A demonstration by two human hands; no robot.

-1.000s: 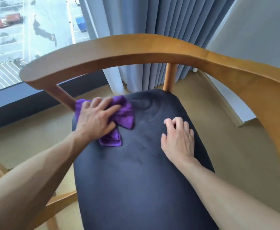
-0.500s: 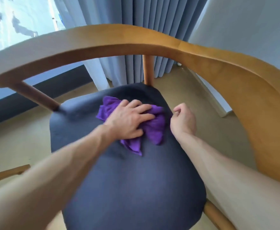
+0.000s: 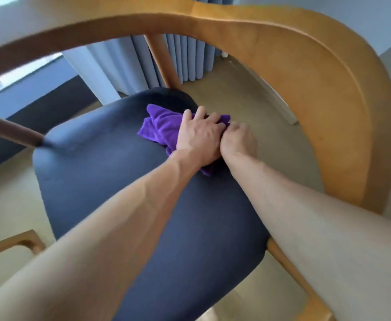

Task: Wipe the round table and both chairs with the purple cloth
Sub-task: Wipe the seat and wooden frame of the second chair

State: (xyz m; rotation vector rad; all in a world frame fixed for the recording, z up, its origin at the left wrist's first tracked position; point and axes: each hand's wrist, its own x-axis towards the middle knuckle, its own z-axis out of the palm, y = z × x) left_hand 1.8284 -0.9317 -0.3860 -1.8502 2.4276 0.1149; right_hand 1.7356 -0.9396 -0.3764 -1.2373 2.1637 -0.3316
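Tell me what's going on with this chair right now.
A person is wiping the chair's dark seat cushion with a purple cloth. The left hand presses the bunched cloth down near the seat's far right edge, fingers spread over it. The right hand sits right beside it at the edge with fingers curled; whether it grips the cloth is unclear. The chair's curved wooden backrest arcs around them. No round table is in view.

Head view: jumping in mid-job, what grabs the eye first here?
The purple cloth stands out, bunched on the far right part of the dark chair seat under the left hand. The right hand sits curled right beside it at the seat's edge. The curved wooden backrest arches over both.
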